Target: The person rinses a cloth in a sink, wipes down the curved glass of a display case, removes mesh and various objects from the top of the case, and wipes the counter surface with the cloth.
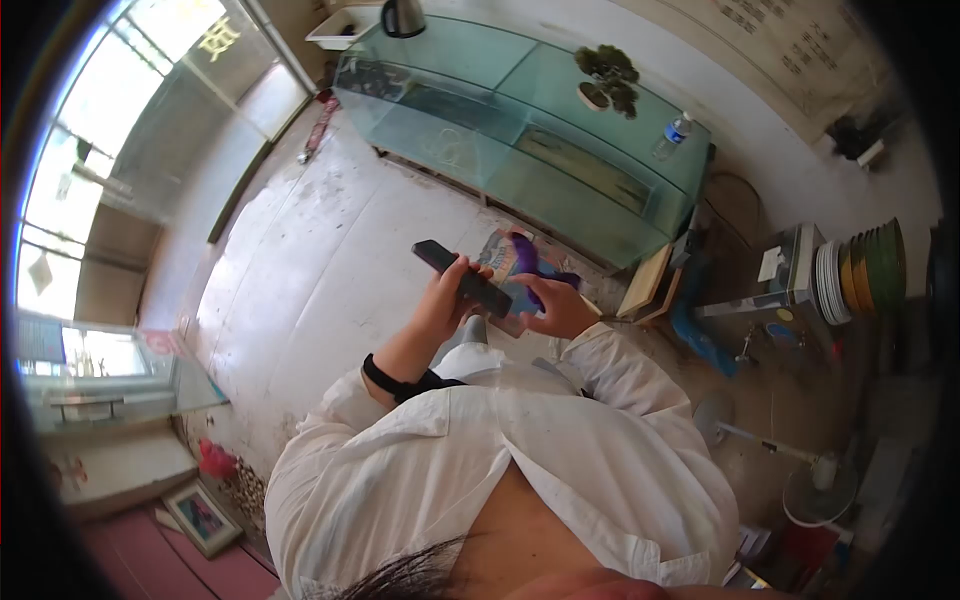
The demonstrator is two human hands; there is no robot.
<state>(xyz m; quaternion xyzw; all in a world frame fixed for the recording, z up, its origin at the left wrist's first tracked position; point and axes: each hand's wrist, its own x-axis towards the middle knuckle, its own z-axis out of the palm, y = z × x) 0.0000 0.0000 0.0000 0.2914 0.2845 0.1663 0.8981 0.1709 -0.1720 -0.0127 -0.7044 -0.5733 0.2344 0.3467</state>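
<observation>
A dark smartphone (487,294) is held in my left hand (442,300), whose fingers wrap round its edges at about waist height. The wrist carries a black band (390,380). Close to the phone's lower right end is my right hand (563,310), with index finger and thumb spread apart and nothing visible between them. Beyond that hand lies a purple cloth-like item (522,252) on a colourful printed sheet or bag (497,250); the hand partly covers both.
A long glass tank (450,140) stands ahead, bearing a kettle (403,18), a small potted plant (606,80) and a water bottle (673,135). Hose reels (860,275) are on the right, with a standing fan (820,480) below. A picture frame (203,517) lies lower left.
</observation>
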